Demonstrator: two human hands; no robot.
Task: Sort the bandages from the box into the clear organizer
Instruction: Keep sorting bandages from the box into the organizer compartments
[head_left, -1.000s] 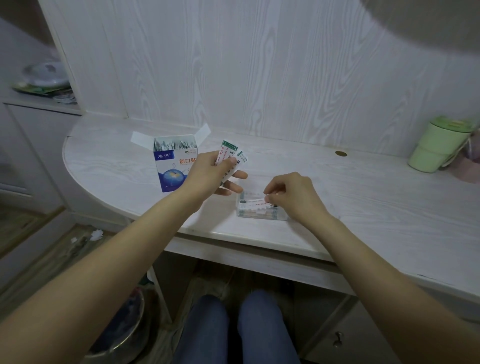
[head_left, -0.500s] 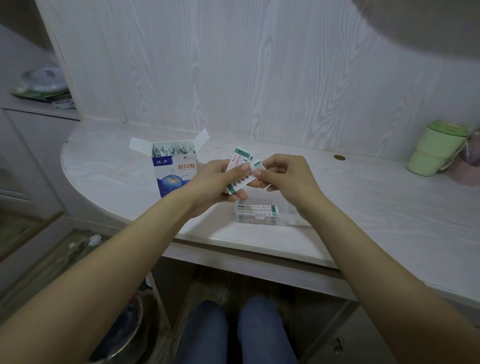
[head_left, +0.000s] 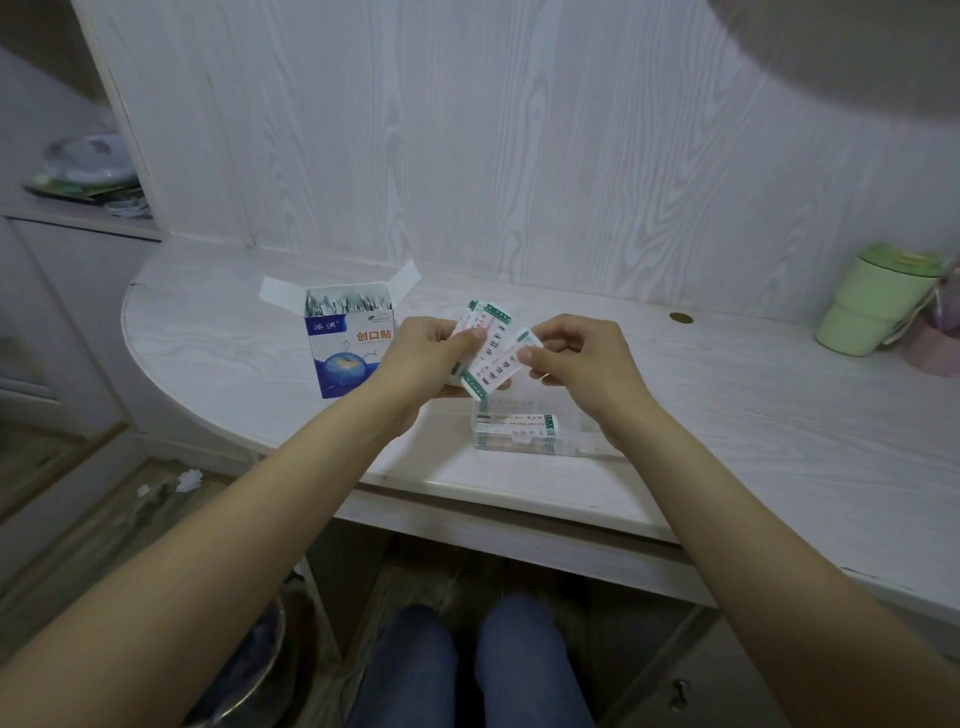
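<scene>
A: Bandages, wrapped strips, white with green ends. Location: a small fanned sheaf held above the desk, between the box and the clear organizer. More strips stand packed in the open box; some already lie flat in the organizer.

B: Hands?

A: Left hand: fingers curled under the sheaf, thumb pressed on top, holding it. Right hand: thumb and forefinger pinching the near corner of the outermost strip; remaining fingers loosely curled behind.

B: Risks, as judged from this?

A: Item one: the strips overlap closely, so a pull could likely drag two away together, or loosen the fan so the rest slide from under the left thumb and scatter on the desk or off its edge to the floor. Item two: the pinch sits on a corner only; a slick wrapper might slip free over the gap. Item three: the organizer looks light and sits near the desk's front edge, just under the right wrist; a careless lowering could nudge it. Whether it has dividers cannot be told.

B: The box?

A: Upright, flaps open, left of the hands; an elbow sweep could tip it.
</scene>
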